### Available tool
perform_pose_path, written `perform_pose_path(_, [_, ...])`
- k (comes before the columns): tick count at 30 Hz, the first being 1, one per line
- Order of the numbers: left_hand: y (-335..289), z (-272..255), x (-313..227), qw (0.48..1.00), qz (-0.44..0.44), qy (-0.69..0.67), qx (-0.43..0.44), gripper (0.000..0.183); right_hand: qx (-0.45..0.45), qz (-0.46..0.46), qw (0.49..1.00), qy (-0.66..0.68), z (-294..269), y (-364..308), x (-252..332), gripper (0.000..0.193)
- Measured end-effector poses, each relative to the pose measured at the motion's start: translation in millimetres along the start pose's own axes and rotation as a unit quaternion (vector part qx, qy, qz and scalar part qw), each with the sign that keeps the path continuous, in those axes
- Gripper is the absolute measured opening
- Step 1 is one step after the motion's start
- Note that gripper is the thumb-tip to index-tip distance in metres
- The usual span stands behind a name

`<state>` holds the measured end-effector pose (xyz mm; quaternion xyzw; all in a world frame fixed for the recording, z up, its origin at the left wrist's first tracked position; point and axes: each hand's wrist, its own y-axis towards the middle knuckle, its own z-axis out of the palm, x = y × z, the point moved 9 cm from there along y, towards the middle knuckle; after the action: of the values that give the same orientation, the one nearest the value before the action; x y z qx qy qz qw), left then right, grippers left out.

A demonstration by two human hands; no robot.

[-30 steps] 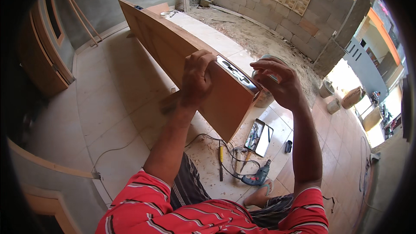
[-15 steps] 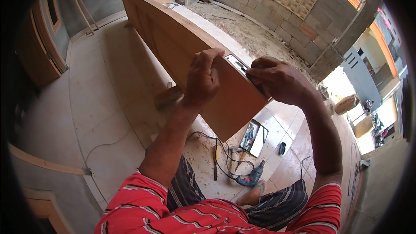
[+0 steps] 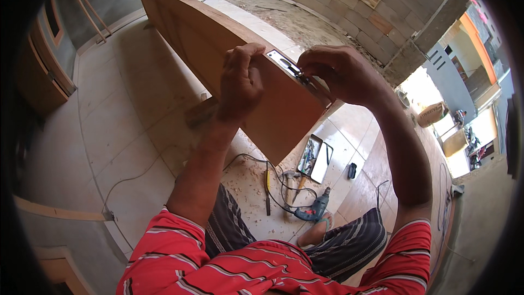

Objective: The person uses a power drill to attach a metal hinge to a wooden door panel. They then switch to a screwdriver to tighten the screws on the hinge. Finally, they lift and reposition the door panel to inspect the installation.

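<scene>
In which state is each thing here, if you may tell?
Door: on its side, narrow edge up
Lock plate: at that edge, partly hidden
Left hand: curled at the edge
Right hand: fingers bent, over lock plate
Tool case: open
Drill: lying, unheld

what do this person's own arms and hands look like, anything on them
The short red fabric sleeves have narrow white and dark stripes. Below them, both forearms are bare, with no watch or bracelet visible. The ungloved left hand and ungloved right hand show no clear markings.
</scene>
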<state>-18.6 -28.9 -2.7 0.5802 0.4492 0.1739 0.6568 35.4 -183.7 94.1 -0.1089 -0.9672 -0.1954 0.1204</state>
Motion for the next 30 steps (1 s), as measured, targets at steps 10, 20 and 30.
perform_pose_path(10, [1,3,-1,1.000,-0.024,0.009,-0.017,0.046,0.016,-0.023,0.995,-0.093,20,23,-1,0.011])
perform_pose_path(20, [1,4,-6,0.997,0.029,0.073,-0.001,0.046,0.132,0.137,0.982,0.016,20,27,-28,0.015])
perform_pose_path(30, [3,10,-13,0.994,0.032,0.108,0.005,0.039,-0.024,0.049,0.992,0.116,8,-14,-20,0.008])
